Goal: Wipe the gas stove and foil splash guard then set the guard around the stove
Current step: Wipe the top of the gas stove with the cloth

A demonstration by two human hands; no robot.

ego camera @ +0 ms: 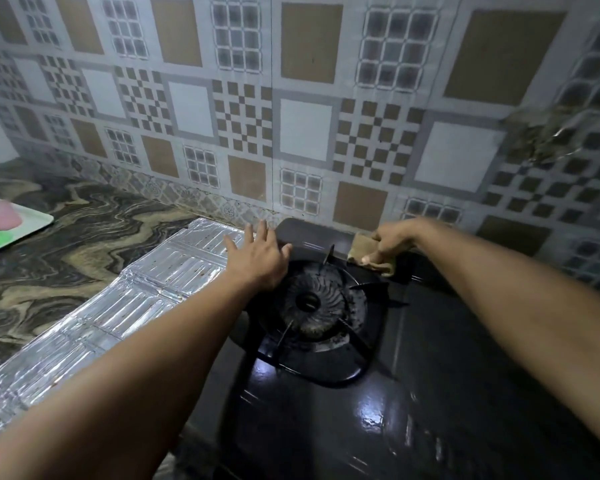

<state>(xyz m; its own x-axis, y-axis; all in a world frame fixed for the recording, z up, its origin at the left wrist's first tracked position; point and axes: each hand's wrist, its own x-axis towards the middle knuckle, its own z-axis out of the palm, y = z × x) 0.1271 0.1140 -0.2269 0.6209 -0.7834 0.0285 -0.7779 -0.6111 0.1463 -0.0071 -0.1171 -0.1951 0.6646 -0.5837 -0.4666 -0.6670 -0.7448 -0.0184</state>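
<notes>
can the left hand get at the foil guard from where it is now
Probably yes. The left hand rests open on the stove's back left edge, and the foil guard lies flat beside it with nothing between them.

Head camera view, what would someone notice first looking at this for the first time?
Two bare arms reach over a glossy black gas stove: the left hand lies flat at its back left corner, the right hand presses a brown cloth on its back edge. The shiny foil splash guard lies flat on the marbled counter, left of the stove.
</notes>
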